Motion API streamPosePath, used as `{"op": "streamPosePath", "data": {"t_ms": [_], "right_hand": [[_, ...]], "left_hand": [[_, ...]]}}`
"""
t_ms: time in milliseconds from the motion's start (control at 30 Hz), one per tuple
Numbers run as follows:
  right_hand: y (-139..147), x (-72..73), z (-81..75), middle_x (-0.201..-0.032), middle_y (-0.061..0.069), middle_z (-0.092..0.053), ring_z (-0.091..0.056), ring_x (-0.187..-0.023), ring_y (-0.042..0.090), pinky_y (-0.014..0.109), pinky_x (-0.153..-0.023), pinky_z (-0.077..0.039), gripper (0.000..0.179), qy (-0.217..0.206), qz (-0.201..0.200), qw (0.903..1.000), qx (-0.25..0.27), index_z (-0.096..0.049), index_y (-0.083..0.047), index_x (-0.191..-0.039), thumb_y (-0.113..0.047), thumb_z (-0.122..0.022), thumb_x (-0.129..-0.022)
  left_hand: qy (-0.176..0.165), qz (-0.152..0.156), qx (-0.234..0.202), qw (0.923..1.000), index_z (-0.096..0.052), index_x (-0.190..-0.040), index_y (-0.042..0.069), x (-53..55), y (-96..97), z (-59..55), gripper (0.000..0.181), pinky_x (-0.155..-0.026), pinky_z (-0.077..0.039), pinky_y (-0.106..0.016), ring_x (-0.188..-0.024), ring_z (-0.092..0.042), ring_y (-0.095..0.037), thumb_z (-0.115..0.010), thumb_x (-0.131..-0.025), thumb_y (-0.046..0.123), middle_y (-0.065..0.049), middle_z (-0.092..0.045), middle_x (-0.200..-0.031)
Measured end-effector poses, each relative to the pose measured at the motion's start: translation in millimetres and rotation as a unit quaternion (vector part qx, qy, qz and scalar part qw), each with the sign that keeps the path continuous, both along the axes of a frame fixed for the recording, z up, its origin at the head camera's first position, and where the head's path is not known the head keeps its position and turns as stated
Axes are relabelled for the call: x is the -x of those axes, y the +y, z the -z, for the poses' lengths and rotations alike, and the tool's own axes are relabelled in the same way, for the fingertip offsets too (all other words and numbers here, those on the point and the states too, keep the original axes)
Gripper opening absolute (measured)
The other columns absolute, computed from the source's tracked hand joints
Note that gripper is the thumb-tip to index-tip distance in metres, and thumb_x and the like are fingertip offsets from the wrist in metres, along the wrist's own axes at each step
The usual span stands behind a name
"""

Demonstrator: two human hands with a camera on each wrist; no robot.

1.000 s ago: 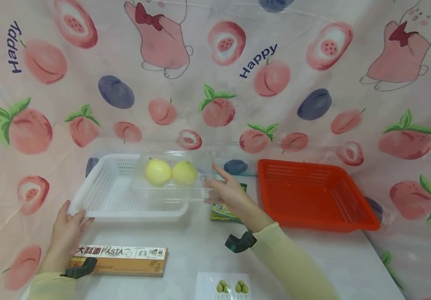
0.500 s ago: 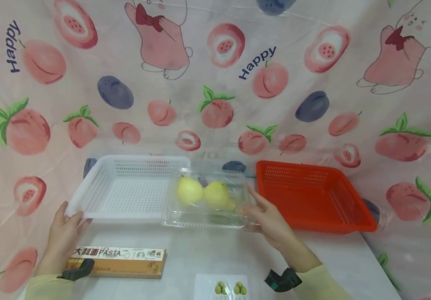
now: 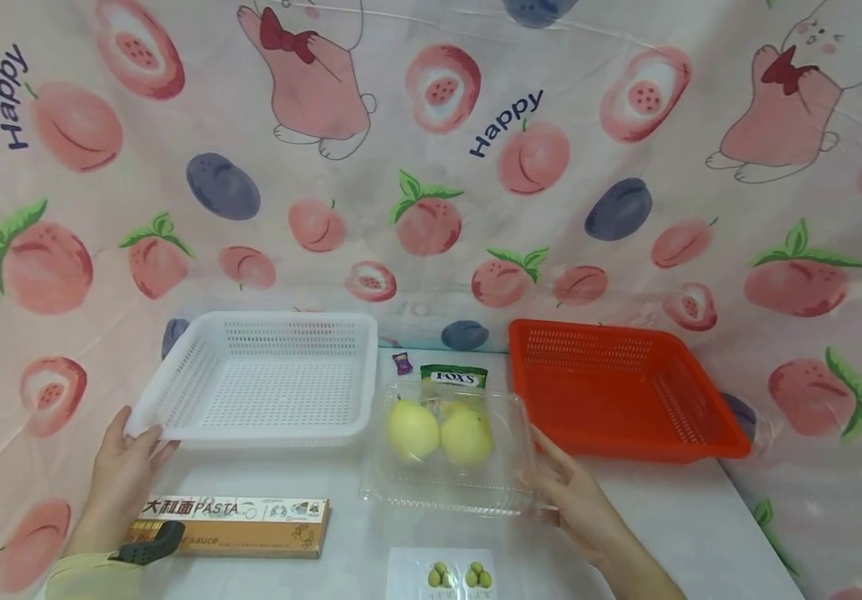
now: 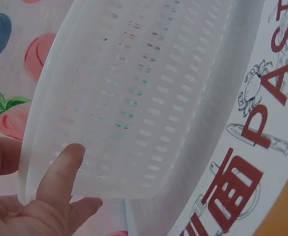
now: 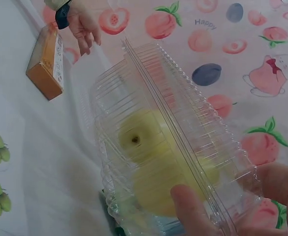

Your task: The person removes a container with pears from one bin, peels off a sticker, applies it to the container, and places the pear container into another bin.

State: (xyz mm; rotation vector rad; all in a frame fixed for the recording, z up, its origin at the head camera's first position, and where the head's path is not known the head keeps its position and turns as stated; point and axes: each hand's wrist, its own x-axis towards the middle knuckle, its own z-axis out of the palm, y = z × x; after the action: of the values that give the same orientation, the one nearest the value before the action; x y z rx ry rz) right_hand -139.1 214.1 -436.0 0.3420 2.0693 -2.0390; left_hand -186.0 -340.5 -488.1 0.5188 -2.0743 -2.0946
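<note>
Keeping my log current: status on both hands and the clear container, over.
Left hand gripping white basket. Right hand holding clear container, two yellow fruits inside. Green packet partly hidden behind container.

Pale yellow sleeve [image 3: 93, 577], dark wrist band [image 3: 149, 546]

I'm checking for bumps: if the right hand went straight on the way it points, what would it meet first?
The clear container, which the right hand has in its grip. Beyond that, the line seems to lead toward the green FOX'S packet, though the hand's height is hard to judge.
</note>
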Motion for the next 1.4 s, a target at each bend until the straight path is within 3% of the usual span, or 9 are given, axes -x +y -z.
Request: {"op": "streamPosePath", "data": {"t_ms": [300,600,1233,1300,1400], "right_hand": [[4.8,-9.1,19.3,-0.137,0.026,-0.05,-0.059,-0.108,0.033,0.044,-0.075,-0.059,0.073,0.006,-0.019,0.9998,0.001,-0.032,-0.023,-0.154,-0.012,-0.068,-0.092],[3.6,-11.0,26.5,-0.142,0.025,-0.046,-0.061,-0.101,0.027,0.038,-0.071,-0.06,0.073,0.009,-0.047,0.9984,0.029,-0.026,-0.019,-0.156,-0.007,-0.062,-0.095],[5.3,-1.6,57.1,-0.142,0.03,-0.042,-0.06,-0.097,0.023,0.034,-0.066,-0.059,0.076,-0.001,-0.038,0.9989,0.027,-0.024,-0.016,-0.156,-0.004,-0.062,-0.092],[6.2,-1.7,59.5,-0.142,0.03,-0.042,-0.06,-0.095,0.021,0.034,-0.065,-0.059,0.077,-0.003,-0.039,0.9987,0.031,-0.022,-0.016,-0.157,-0.004,-0.062,-0.093],[6.8,-2.6,62.7,-0.142,0.03,-0.043,-0.06,-0.096,0.02,0.037,-0.069,-0.06,0.078,-0.003,-0.043,0.9984,0.037,-0.017,-0.015,-0.158,-0.005,-0.061,-0.094]], "left_hand": [[0.0,0.005,-0.006,1.0,0.017,-0.152,0.038,-1.5,-1.7,2.3,0.074,-0.101,-0.035,-0.031,-0.144,-0.013,-0.037,-0.039,-0.106,0.027,-0.016,0.008,-0.161],[0.005,0.008,-0.008,0.9999,0.016,-0.153,0.038,-0.8,-3.1,4.2,0.074,-0.099,-0.035,-0.031,-0.143,-0.015,-0.037,-0.041,-0.105,0.029,-0.013,0.005,-0.162],[-0.011,0.004,-0.013,0.9999,0.015,-0.151,0.042,0.1,-2.6,2.1,0.074,-0.102,-0.033,-0.035,-0.144,-0.013,-0.036,-0.042,-0.105,0.03,-0.012,0.008,-0.162],[-0.031,-0.003,0.014,0.9994,0.017,-0.152,0.04,-0.9,-2.1,-1.7,0.075,-0.105,-0.03,-0.04,-0.144,-0.011,-0.037,-0.041,-0.105,0.033,-0.013,0.009,-0.162],[-0.071,-0.01,0.101,0.9923,0.02,-0.152,0.028,-5.1,-0.9,-12.4,0.077,-0.11,-0.02,-0.056,-0.143,-0.003,-0.042,-0.039,-0.104,0.04,-0.017,0.012,-0.16]]}}
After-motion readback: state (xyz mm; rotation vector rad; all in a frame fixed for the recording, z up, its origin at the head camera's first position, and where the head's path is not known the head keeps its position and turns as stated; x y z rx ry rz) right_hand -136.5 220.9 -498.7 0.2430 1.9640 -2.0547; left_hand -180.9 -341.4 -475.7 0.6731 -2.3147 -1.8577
